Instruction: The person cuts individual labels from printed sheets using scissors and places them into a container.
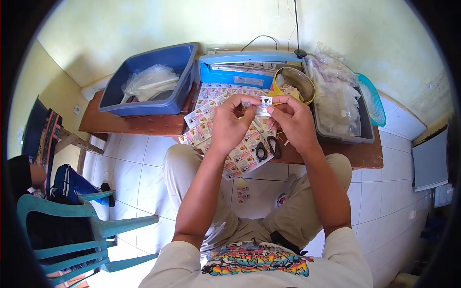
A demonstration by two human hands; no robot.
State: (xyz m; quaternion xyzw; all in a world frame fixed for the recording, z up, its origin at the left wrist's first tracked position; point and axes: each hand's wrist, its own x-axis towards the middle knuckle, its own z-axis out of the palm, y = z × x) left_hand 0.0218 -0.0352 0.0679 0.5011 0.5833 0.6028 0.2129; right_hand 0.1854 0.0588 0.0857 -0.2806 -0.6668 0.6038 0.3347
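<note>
Between my two hands, over the bench, is a small printed label [263, 107], possibly a little packet. My left hand [231, 126] pinches its left edge with thumb and forefinger. At the other edge, the thumb and fingers of my right hand [297, 124] are closed on it. Sheets of printed labels [207, 121] lie spread beneath and behind my hands, some hanging over the bench's front edge. Black-handled scissors [261, 150] rest on the sheets below my right hand; their blades are hard to make out.
A blue heat sealer [235, 77] stands behind the sheets, beside a yellow round container [307, 91]. The blue tub [139, 109] at left and the grey tub [348, 137] at right hold plastic bags. A green chair [96, 225] and a seated person [67, 185] are at left.
</note>
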